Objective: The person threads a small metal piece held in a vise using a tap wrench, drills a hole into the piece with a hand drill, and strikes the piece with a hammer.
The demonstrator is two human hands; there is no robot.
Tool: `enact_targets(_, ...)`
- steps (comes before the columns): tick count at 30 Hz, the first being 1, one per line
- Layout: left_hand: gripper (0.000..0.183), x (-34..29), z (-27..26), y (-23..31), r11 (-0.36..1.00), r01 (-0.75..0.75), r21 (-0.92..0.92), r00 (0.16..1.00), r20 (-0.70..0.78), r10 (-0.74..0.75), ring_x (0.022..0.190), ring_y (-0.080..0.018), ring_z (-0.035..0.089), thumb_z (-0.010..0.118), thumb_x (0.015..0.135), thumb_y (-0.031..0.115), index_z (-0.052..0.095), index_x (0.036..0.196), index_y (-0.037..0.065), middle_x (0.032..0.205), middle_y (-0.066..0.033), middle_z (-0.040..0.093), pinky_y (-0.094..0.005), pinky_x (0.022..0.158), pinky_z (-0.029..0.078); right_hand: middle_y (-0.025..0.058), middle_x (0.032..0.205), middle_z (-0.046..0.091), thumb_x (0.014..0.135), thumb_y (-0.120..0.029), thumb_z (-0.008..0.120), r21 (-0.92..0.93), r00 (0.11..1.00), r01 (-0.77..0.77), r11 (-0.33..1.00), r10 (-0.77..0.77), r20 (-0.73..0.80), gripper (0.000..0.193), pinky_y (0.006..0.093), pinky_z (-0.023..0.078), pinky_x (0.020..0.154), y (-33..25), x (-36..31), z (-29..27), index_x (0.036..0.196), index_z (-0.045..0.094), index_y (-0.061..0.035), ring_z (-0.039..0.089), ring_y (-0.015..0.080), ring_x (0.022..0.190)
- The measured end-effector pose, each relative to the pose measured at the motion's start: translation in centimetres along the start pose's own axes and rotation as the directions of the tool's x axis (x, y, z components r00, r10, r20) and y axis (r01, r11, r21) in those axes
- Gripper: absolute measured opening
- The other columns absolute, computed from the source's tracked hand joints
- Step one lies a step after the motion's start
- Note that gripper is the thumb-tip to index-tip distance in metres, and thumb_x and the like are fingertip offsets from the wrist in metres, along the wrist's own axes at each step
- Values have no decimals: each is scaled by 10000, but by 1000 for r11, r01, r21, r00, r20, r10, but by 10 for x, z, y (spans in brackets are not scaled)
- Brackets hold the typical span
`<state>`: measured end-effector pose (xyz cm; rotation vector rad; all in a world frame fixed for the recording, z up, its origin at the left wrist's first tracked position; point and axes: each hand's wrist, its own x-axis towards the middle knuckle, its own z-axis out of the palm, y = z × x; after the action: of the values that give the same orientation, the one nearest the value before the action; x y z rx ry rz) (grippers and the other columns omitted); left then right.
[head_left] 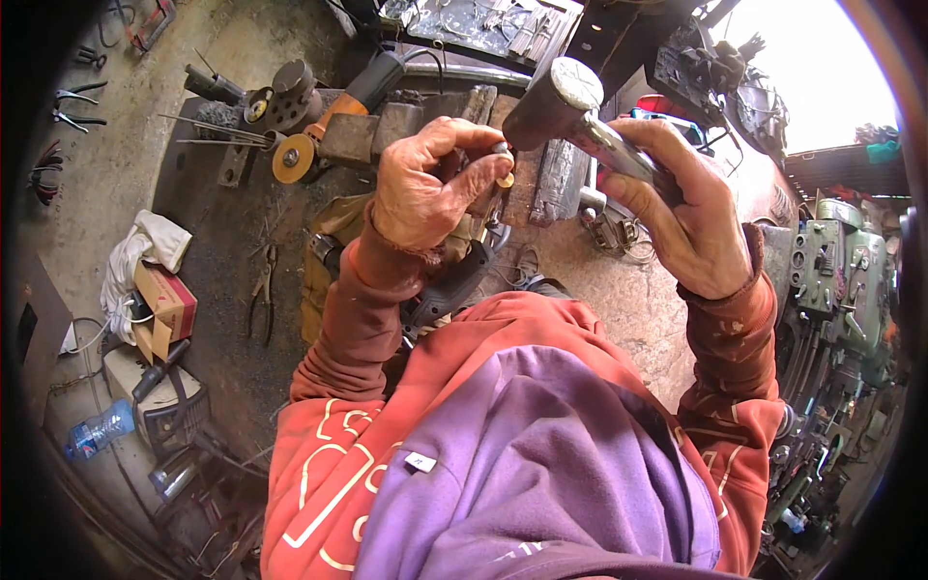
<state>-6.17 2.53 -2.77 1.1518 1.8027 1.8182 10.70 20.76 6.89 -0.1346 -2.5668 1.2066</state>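
Note:
My right hand (pixel 698 217) is closed round the handle of a hammer (pixel 541 114), whose thick head is raised just right of my left fingertips. In my left hand (pixel 422 188), thumb and fingers pinch a small metal piece (pixel 503 148) with a dark rounded end and a yellow, brass-coloured part below it. Most of that piece is hidden by the fingers. Behind both hands lies a worn block (pixel 559 182) on the cluttered bench. To the left of my left hand rests an angle grinder (pixel 372 85) with an orange body; near it is a yellowish disc (pixel 292 159).
Pliers (pixel 262 290) lie on the dark bench top at left, with thin rods (pixel 227 132) farther back. A cardboard box (pixel 166 307) and a plastic bottle (pixel 101 430) are at far left. A green machine (pixel 836 271) stands at right. A tray of tools (pixel 474 29) is at the back.

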Motion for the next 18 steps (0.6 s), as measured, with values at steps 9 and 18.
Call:
enact_targets(9,186,-1,3,1,995,8,-98,1000,-28,-11,805,-74,635,766,861,34,704,1031,-10,926,-44,709,-219,718,512,175,795,587,901,-81,635,-56,1000,20,998,-18,22,296,363,469,674,-1,0,-2,1177,566,1,593,300,698)
enact_targets(18,227,-2,1,-4,999,1,-39,999,-40,-3,788,-71,604,797,839,67,707,1033,-9,909,-41,700,-225,709,501,171,781,590,902,-89,638,-61,999,-17,998,19,38,286,368,467,656,-3,-2,1,1167,569,-8,595,295,684)
